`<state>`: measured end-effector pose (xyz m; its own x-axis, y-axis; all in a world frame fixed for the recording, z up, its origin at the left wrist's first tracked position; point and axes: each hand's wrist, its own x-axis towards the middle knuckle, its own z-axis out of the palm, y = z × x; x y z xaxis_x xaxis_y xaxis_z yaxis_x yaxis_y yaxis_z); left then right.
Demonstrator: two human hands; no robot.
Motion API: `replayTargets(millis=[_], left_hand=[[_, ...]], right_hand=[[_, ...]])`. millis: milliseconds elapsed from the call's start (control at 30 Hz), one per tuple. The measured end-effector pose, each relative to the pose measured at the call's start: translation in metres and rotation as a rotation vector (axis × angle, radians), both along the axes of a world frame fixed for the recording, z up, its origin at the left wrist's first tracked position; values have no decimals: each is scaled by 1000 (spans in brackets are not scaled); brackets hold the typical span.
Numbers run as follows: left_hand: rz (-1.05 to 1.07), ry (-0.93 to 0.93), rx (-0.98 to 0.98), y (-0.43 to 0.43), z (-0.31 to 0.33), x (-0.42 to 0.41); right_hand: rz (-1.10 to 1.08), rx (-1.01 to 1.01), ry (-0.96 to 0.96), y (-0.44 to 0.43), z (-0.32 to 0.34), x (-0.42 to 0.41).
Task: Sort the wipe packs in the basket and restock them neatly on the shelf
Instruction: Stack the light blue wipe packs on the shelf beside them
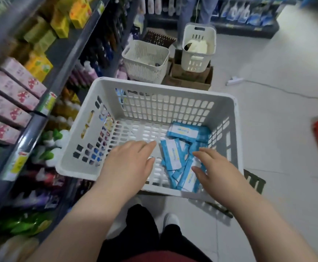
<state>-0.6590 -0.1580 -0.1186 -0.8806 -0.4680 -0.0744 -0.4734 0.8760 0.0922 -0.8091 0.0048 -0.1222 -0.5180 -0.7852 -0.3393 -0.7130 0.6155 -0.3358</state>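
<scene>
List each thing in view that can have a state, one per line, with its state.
large basket: upright, holds few packs
wipe packs: jumbled in its right side
left hand: open, holding nothing
right hand: open, over the packs
tall basket: upright, something white inside

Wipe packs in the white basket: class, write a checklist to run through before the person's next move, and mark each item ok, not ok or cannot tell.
1. Wipe packs within reach: ok, they lie on the right side of the basket.
2. Left hand free: ok, fingers straight, holding nothing.
3. Right hand free: ok, open above the packs; whether it touches them, cannot tell.
4. Packs sorted: not ok, they lie crossed at different angles.
5. Room on the shelf: cannot tell, it is blurred.
</scene>
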Motion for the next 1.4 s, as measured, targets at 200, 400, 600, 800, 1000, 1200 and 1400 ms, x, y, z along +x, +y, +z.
replayTargets(millis=[200, 400, 600, 800, 1000, 1200, 1400], left_hand=[[-100, 14, 64, -62, -33, -17], [-126, -49, 173, -96, -61, -31], [-184, -328, 185, -110, -97, -55], [-11, -429, 570, -115, -163, -102], [393, -398, 942, -93, -236, -138], [463, -161, 959, -72, -258, -146], [858, 87, 1210, -96, -258, -120]], right_hand=[[-104, 89, -24, -36, -19, 11], [-166, 106, -100, -70, -50, -6], [-367, 57, -279, -122, -111, -71], [-366, 169, -194, -141, -192, -126], [-263, 258, -73, -142, -229, -135], [-206, 327, 106, -146, -238, -138], [-236, 361, 228, -145, -229, -136]])
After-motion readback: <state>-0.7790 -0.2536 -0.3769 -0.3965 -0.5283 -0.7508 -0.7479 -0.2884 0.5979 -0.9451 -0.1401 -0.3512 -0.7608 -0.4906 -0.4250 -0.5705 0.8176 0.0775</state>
